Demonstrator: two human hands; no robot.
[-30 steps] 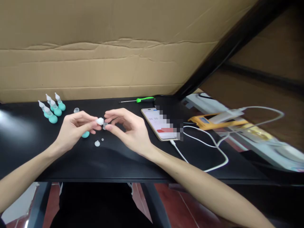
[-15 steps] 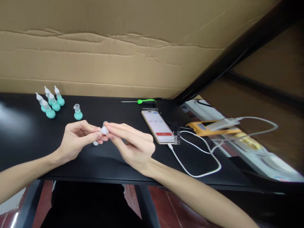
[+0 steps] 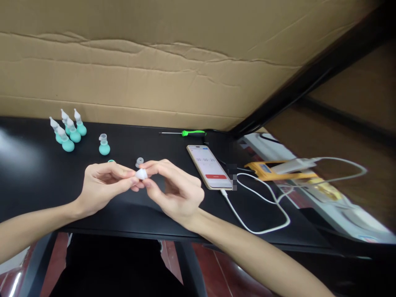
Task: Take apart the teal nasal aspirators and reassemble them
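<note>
Between my two hands is a small white cone-shaped nozzle tip [image 3: 141, 174]. My left hand [image 3: 103, 183] pinches its narrow end with thumb and fingertips. At the wide end, the thumb and fingers of my right hand [image 3: 175, 192] close on its rim. A small clear plastic piece [image 3: 140, 161] lies on the table just beyond the fingertips. Behind my left hand a teal edge [image 3: 111, 161] shows, the rest of it hidden. Farther back stands a teal bulb with a clear open neck [image 3: 104, 146], without a white tip.
Several teal bulbs with white tips [image 3: 68, 144] stand at the back left of the black table [image 3: 37, 177]. A green-handled screwdriver [image 3: 193, 133] lies near the cardboard wall [image 3: 139, 90]. Right of my hands are a phone [image 3: 210, 167], its white cable [image 3: 235, 214] and a yellow device [image 3: 262, 169].
My right thumb and fingers have parted slightly around the nozzle tip, showing more of it. The clear piece beyond shows more fully. A white bit below my left fingers is no longer visible.
</note>
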